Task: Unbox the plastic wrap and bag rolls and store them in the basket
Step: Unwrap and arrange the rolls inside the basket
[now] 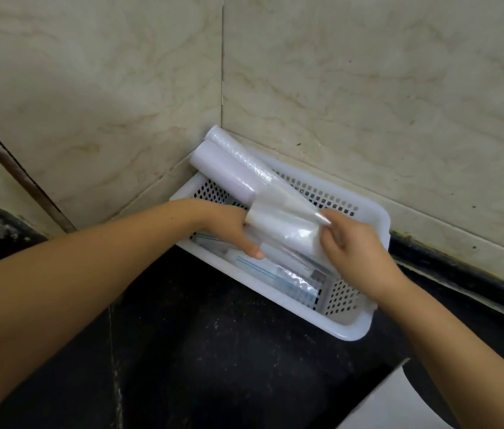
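A white perforated basket [359, 328] sits on the dark counter in the tiled wall corner. Two long whitish rolls [222, 168] lean from the basket against the corner, one of them a shiny plastic wrap roll [244, 159]. A shorter bag roll [281, 229] lies across the basket between my hands. My left hand [232, 227] grips its left end, thumb underneath. My right hand [356, 246] holds its right end, fingers on the loose film. Flat clear packets [275, 274] lie on the basket floor under the roll.
Beige marble-look tiles form both walls behind the basket. The counter [213, 351] is black speckled stone. A white box corner [399, 404] shows at the bottom right. A dark recess lies at the far left edge.
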